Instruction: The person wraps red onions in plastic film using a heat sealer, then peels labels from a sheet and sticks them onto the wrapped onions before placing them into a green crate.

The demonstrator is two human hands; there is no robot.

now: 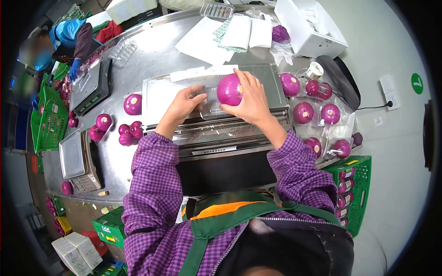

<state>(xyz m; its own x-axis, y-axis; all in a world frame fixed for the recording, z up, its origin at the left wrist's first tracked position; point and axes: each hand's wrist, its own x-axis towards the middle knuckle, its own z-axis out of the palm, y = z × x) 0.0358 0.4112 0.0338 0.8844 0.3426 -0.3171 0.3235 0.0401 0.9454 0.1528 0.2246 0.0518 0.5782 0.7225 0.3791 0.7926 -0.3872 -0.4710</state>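
Note:
My right hand (252, 99) is wrapped round a purple-skinned onion (229, 90) at the centre, its pale root end facing my palm. My left hand (185, 106) pinches the left end of a clear plastic tray (210, 102). The onion is at the tray's right end; whether it rests on the bottom is hard to see. Both hands are above a metal wrapping machine (161, 94) with a flat top plate and a roller slot along its near side. A single onion (132, 104) sits left of the machine.
Film-wrapped onions (330, 114) lie to the right, above a green crate (363, 193) of packed ones. Scales (73, 154) and more onions (130, 133) are at left. Papers (202, 39) and a white foam box (313, 32) stand behind. A co-worker's gloved hand (75, 69) is far left.

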